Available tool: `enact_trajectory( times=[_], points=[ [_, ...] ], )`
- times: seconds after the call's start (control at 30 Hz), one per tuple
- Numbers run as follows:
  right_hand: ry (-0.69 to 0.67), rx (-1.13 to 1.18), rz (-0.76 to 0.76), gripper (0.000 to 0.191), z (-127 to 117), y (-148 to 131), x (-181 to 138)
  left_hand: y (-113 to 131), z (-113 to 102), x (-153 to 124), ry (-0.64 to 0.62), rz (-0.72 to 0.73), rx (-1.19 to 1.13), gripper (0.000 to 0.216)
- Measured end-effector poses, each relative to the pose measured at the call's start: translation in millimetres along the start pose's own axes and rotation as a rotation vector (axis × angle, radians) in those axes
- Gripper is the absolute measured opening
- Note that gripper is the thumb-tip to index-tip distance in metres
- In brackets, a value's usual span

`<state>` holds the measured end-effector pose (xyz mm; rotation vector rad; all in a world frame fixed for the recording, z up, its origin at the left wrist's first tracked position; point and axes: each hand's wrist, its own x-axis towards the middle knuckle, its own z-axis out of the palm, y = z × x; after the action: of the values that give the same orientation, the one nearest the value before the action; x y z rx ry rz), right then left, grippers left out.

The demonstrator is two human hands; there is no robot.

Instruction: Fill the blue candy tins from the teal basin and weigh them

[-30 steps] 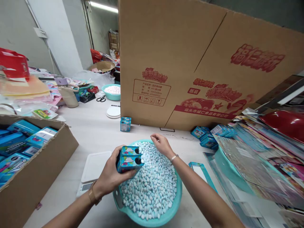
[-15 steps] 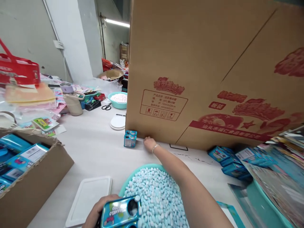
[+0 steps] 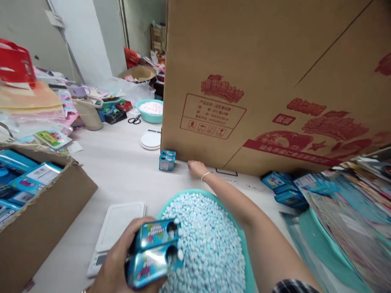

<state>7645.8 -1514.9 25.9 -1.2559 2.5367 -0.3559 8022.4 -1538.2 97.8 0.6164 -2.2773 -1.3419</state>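
Observation:
My left hand (image 3: pixel 117 254) is closed around two blue candy tins (image 3: pixel 154 254) printed with cartoon art. Their round holes face right, with candies at the openings, above a turquoise basin (image 3: pixel 249 264) full of pale blue and white candies (image 3: pixel 207 232). My right hand (image 3: pixel 197 168) reaches across to the foot of a large carton, its fingers curled, and what they hold, if anything, is hidden. Just left of it, apart from the fingers, a pair of small blue tins (image 3: pixel 167 161) stands upright against the carton.
The large brown carton (image 3: pixel 214 146) walls off the back. An open box (image 3: pixel 61 211) of blue tins is at left, with a white kitchen scale (image 3: pixel 124 224) beside it. More tins (image 3: pixel 287 189) and a turquoise tub (image 3: pixel 320 244) lie at right. Scissors (image 3: pixel 134 119) rest farther back.
The view has tipped downward. My left hand has lifted the two tins, showing both tops. My right hand has shifted slightly away from the standing tins.

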Motion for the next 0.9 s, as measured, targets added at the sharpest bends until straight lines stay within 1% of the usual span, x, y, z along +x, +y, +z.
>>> enact_trajectory(
  times=[0.07, 0.13, 0.17, 0.2, 0.27, 0.33, 0.37, 0.4, 0.47, 0.57, 0.67, 0.73, 0.8, 0.9],
  points=[
    [0.047, 0.163, 0.005, 0.023, -16, 4, -41, 7, -7, 7, -0.096, 0.132, 0.148, 0.065],
    [0.076, 0.331, -0.006, 0.022, -26, 6, -97, 14, -10, 19, -0.233, 0.247, 0.315, 0.062],
    [0.09, 0.406, -0.007, 0.023, -26, 6, -128, 18, -8, 25, -0.31, 0.273, 0.406, 0.059],
    [0.105, 0.47, -0.001, 0.024, -23, 5, -159, 22, -6, 32, -0.391, 0.285, 0.503, 0.055],
    [0.151, 0.572, 0.035, 0.025, -6, -2, -216, 29, 5, 42, -0.541, 0.308, 0.687, 0.047],
    [0.219, 0.638, 0.082, 0.033, 17, -15, -257, 34, 19, 50, -0.636, 0.356, 0.816, 0.044],
    [0.261, 0.669, 0.104, 0.039, 30, -23, -270, 35, 26, 52, -0.663, 0.378, 0.851, 0.044],
    [0.311, 0.712, 0.127, 0.044, 40, -32, -278, 36, 33, 53, -0.676, 0.397, 0.871, 0.045],
    [0.416, 0.885, 0.177, 0.049, 56, -50, -280, 37, 44, 53, -0.673, 0.425, 0.887, 0.044],
    [0.527, 1.157, 0.226, 0.045, 64, -71, -265, 38, 54, 50, -0.639, 0.449, 0.886, 0.043],
    [0.573, 1.276, 0.235, 0.04, 60, -80, -249, 38, 56, 45, -0.592, 0.433, 0.837, 0.044],
    [0.611, 1.36, 0.251, 0.037, 54, -83, -244, 38, 56, 42, -0.539, 0.396, 0.757, 0.05],
    [0.664, 1.442, 0.257, 0.034, 45, -85, -243, 35, 57, 39, -0.471, 0.363, 0.645, 0.058],
    [0.729, 1.527, 0.232, 0.032, 25, -88, -242, 31, 61, 34, -0.337, 0.325, 0.458, 0.067]
  ],
)
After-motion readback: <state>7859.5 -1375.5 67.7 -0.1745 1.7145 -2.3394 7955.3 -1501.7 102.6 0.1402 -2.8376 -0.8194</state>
